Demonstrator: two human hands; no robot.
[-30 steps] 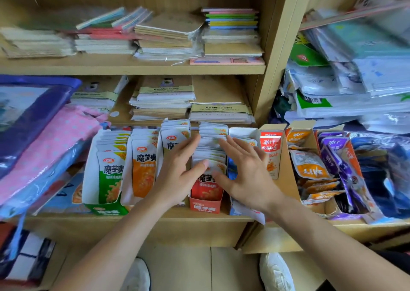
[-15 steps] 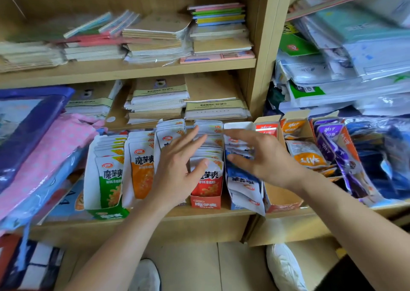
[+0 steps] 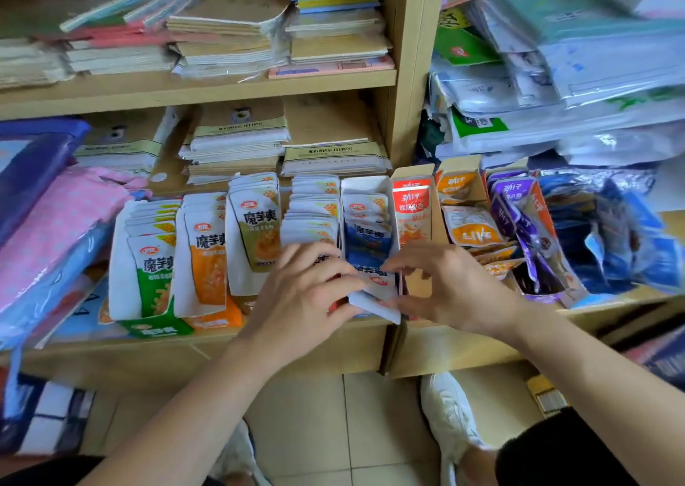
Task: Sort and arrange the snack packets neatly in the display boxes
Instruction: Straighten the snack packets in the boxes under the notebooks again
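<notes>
Head view shows the wooden shelf (image 3: 207,339) carrying a crowded row of display boxes, and at the front of the blue box (image 3: 365,185) the left hand (image 3: 304,292) and right hand (image 3: 444,285) both pinch its blue packets (image 3: 367,242), so a sharp tug could spill them over that box's low front.

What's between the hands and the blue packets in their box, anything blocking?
Nothing visible. The right hand pinches the front of the blue packets, and the left hand lies against their left side with curled fingers. The packets already sit in their white box.
</notes>
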